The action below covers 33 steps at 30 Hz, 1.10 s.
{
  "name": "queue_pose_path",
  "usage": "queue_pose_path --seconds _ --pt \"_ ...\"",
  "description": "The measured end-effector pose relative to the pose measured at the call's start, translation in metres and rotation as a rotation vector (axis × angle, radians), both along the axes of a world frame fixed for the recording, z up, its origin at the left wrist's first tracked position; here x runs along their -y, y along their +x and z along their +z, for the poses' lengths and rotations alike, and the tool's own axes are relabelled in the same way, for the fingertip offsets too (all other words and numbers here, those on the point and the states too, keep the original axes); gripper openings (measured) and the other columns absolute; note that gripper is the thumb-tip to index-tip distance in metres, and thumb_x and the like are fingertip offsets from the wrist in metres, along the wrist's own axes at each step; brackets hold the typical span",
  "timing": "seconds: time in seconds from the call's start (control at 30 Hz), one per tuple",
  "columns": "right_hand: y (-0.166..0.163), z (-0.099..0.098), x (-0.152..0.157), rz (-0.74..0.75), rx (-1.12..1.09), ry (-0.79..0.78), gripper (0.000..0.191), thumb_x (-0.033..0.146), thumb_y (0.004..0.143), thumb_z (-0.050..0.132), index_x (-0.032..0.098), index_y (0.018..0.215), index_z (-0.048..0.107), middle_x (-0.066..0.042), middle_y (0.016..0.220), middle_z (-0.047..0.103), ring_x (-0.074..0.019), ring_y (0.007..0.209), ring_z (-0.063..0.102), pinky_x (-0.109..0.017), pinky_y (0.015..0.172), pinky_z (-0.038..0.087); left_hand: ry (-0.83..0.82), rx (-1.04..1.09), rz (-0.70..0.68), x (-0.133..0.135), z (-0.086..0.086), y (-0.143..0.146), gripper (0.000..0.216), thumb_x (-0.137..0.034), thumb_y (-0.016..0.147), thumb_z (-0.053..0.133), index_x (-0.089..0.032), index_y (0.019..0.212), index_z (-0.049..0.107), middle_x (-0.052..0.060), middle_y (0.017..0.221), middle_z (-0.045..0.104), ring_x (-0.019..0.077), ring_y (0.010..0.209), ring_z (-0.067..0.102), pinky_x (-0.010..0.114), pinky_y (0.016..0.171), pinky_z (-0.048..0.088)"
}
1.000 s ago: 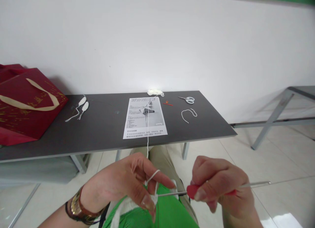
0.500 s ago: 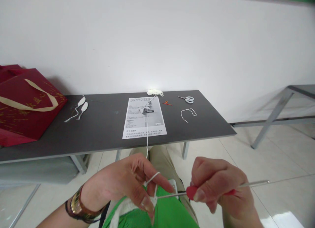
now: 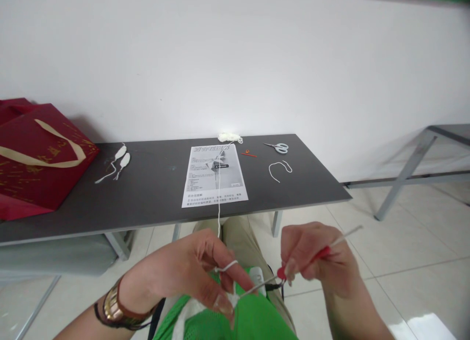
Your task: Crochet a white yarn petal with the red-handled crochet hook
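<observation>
Left hand (image 3: 201, 266): thumb and fingers pinched on white crochet piece (image 3: 193, 308), index held out with yarn (image 3: 219, 203) looped round it. Right hand (image 3: 312, 254): fist closed on crochet hook (image 3: 260, 284), thin metal shaft, red grip. Hook's long axis slants from left fingertips up and outward through right fist; tip end is at the piece. Can't tell if it's through a loop. Piece lies left of right fingers, left hand nearest; soft narrow strip, trails over green cloth (image 3: 253, 313) on the lap, short of the worktop (image 3: 154, 198).

Yarn runs up over front edge, across printed paper sheet (image 3: 205, 178), to fluffy skein (image 3: 228, 137) at back edge. Right of sheet: slim red stick (image 3: 249, 155), curled loose strand (image 3: 270, 170); grey-handled scissors (image 3: 281, 147) near back right corner. Left end: two leaf-shaped white pieces (image 3: 125, 160) with tails, beside angular dark-red bag (image 3: 44, 178).
</observation>
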State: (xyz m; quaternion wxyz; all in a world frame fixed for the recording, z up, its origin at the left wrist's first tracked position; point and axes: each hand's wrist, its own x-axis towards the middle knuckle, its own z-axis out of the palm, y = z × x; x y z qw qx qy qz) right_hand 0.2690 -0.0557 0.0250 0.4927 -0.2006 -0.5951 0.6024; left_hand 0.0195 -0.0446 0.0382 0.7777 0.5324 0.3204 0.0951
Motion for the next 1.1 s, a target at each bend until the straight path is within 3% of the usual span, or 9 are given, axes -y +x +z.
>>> queue_pose_path --seconds 0.1,0.2,0.37,0.57,0.73,0.87,1.1 --pt "-0.007 -0.019 -0.003 -0.02 -0.172 -0.274 0.012 0.031 0.078 0.073 0.018 0.078 0.076 -0.003 0.064 0.069 -0.0092 0.042 0.06 -0.018 0.037 0.05 0.257 -0.053 0.042 0.002 0.007 0.001 0.025 -0.025 0.068 0.077 -0.024 0.093 0.079 0.0 0.068 0.062 0.0135 0.065 0.054 0.024 0.06 0.041" --pt "-0.019 -0.035 0.001 -0.107 -0.29 -0.531 0.014 0.029 0.077 0.074 0.015 0.074 0.073 -0.001 0.055 0.068 -0.0079 0.036 0.057 -0.015 0.034 0.049 0.457 -0.162 0.17 0.007 0.009 0.002 0.022 -0.024 0.076 0.071 -0.024 0.097 0.078 0.0 0.071 0.063 0.0142 0.067 0.056 0.025 0.063 0.041" --pt "-0.043 -0.044 0.015 -0.232 -0.431 -0.858 0.016 0.026 0.072 0.079 0.012 0.07 0.071 0.002 0.049 0.063 -0.0027 0.034 0.049 -0.01 0.033 0.045 0.445 -0.226 0.388 0.017 -0.006 0.011 0.028 -0.023 0.077 0.069 -0.023 0.104 0.075 0.002 0.079 0.068 0.0169 0.075 0.06 0.028 0.073 0.044" --pt "-0.063 -0.042 0.026 -0.391 -0.423 -0.782 0.016 0.029 0.076 0.076 0.014 0.077 0.071 0.001 0.055 0.065 -0.0055 0.04 0.053 -0.014 0.038 0.048 0.154 -0.071 0.545 0.018 -0.022 0.026 0.034 -0.022 0.072 0.073 -0.021 0.106 0.075 0.007 0.091 0.076 0.0233 0.086 0.064 0.033 0.078 0.047" --pt "-0.07 -0.045 0.024 -0.456 -0.442 -0.705 0.015 0.029 0.078 0.074 0.015 0.075 0.07 0.002 0.056 0.063 -0.0034 0.044 0.05 -0.01 0.042 0.042 0.104 -0.064 0.611 0.019 -0.026 0.023 0.032 -0.025 0.071 0.077 -0.022 0.102 0.076 0.006 0.093 0.076 0.0224 0.089 0.064 0.031 0.08 0.046" --pt "-0.074 -0.048 0.024 -0.413 -0.536 -0.763 0.016 0.031 0.076 0.075 0.016 0.075 0.068 0.002 0.059 0.064 -0.0063 0.046 0.053 -0.015 0.044 0.046 0.067 -0.014 0.634 0.021 -0.024 0.017 0.033 -0.026 0.067 0.081 -0.024 0.1 0.076 0.006 0.103 0.075 0.0222 0.097 0.062 0.031 0.086 0.046" --pt "-0.079 -0.048 0.025 -0.347 -0.657 -0.834 0.014 0.027 0.076 0.076 0.016 0.074 0.067 0.004 0.058 0.064 -0.0057 0.045 0.054 -0.014 0.043 0.048 -0.001 0.071 0.727 0.028 -0.024 0.019 0.026 -0.027 0.068 0.081 -0.027 0.094 0.078 -0.001 0.074 0.065 0.0117 0.067 0.054 0.022 0.065 0.045"
